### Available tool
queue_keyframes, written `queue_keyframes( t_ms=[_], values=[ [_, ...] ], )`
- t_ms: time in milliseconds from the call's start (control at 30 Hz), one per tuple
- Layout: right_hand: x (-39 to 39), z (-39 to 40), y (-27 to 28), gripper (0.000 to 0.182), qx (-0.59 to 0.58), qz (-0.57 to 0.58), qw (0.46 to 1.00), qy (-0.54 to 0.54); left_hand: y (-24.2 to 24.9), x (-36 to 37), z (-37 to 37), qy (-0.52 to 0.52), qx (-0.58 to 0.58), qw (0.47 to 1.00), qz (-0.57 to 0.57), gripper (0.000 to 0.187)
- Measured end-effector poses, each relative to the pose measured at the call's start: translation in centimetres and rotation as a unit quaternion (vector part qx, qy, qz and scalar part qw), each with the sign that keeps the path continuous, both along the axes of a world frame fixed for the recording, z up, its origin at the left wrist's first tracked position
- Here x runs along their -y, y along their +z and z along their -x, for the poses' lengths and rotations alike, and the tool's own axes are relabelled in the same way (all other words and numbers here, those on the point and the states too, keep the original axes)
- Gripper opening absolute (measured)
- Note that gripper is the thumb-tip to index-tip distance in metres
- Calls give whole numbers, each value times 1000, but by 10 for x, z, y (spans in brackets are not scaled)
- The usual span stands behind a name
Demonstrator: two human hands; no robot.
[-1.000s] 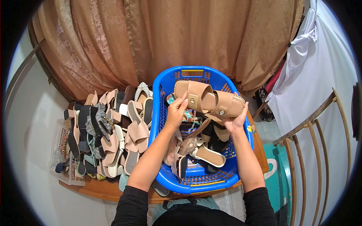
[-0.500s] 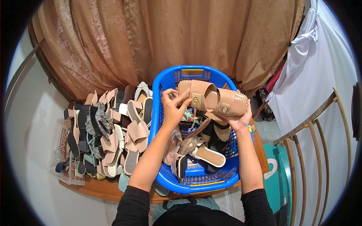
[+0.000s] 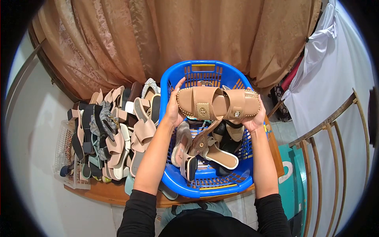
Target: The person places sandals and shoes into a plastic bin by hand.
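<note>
Above a blue plastic laundry basket (image 3: 219, 192), I hold a pair of tan slide sandals with studded edges and gold emblems. The left sandal (image 3: 202, 103) has its outer end gripped by my left hand (image 3: 173, 108), thumb below and fingers behind. My right hand (image 3: 255, 119) grips the outer end of the right sandal (image 3: 241, 103). Their inner ends meet and overlap in the middle. Beneath them in the basket lie a white-edged slide (image 3: 222, 157), a clear-strapped shoe (image 3: 181, 142) and several dark shoes, partly hidden by the sandals.
Left of the basket, a heap of sandals and heels (image 3: 114, 138) covers the wooden table (image 3: 106, 194), beside a white plastic crate (image 3: 63, 158). Brown curtains (image 3: 205, 31) hang behind. On the right stand a curved wooden rack (image 3: 327, 126) and a teal box (image 3: 290, 170).
My left hand has moved from the left sandal's strap to its outer end and closed on it. The pair is now held level, side by side.
</note>
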State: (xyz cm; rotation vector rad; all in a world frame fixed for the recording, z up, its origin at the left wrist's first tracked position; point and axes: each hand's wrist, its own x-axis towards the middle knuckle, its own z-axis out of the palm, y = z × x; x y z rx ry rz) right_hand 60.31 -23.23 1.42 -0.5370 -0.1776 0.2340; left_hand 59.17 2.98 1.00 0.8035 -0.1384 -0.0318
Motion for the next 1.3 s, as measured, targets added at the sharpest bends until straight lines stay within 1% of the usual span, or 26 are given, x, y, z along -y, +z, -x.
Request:
queue_keyframes(
  t_ms=[33,100,200,333,400,433,500,533,600,633,667,700,767,833,900,967,1000,1067,1133,1200,1233,1300],
  values=[
    [0,0,0,43,-2,0,1000,-1,2,0,1,-1,-2,1000,0,45],
    [2,-1,1,42,3,-15,1000,3,2,0,3,-71,2,997,24,47],
    [7,-10,-8,41,7,-37,999,5,0,1,1,-99,-4,994,40,47],
    [6,-11,-10,41,17,-22,1000,-4,-3,1,1,-77,5,996,36,48],
    [5,-9,-9,41,25,-28,999,-7,-10,1,-1,-37,14,999,34,53],
    [5,-9,-9,41,26,-28,999,-7,-11,1,-3,-36,15,999,34,53],
    [5,-8,-9,42,41,-33,999,4,-11,0,-3,-24,5,1000,-9,59],
    [5,-9,-9,42,42,-33,999,5,-10,1,-2,-23,6,1000,-9,59],
    [3,-9,-6,42,28,-27,999,5,-7,5,2,-83,-24,995,49,59],
    [3,-9,-4,42,29,-27,999,6,-8,1,1,-82,-23,995,48,59],
    [3,-8,-1,43,23,-17,1000,7,-10,-5,0,-186,-84,979,15,59],
    [3,-8,0,43,16,-7,1000,7,-11,-9,0,-289,-143,947,-18,60],
    [5,-11,-5,46,0,-25,1000,-3,-13,-13,1,-301,-151,942,-11,57],
    [8,-11,-7,48,-14,-44,999,-15,-11,-15,0,-324,-142,935,31,61],
    [7,-9,-5,53,-1,-91,996,-1,-9,-11,3,-309,-129,942,28,64],
    [6,-4,3,53,4,-87,996,-1,-6,-9,6,-264,-101,958,43,63],
    [4,-1,6,54,8,-84,996,0,-7,-10,6,-262,-100,959,43,63],
    [5,-1,4,53,21,-89,996,6,-11,-13,5,-305,-111,933,158,63],
    [7,-5,0,53,34,-95,995,9,-11,-14,7,-311,-87,935,148,63],
    [9,-11,-7,50,9,-61,996,-60,-13,-13,7,-318,-62,936,138,64],
    [10,-13,-9,50,10,-61,996,-60,-15,-12,5,-304,-79,940,133,63],
    [12,-17,-15,47,-7,-44,995,-94,-13,-12,7,-289,-95,944,128,61]
  ],
)
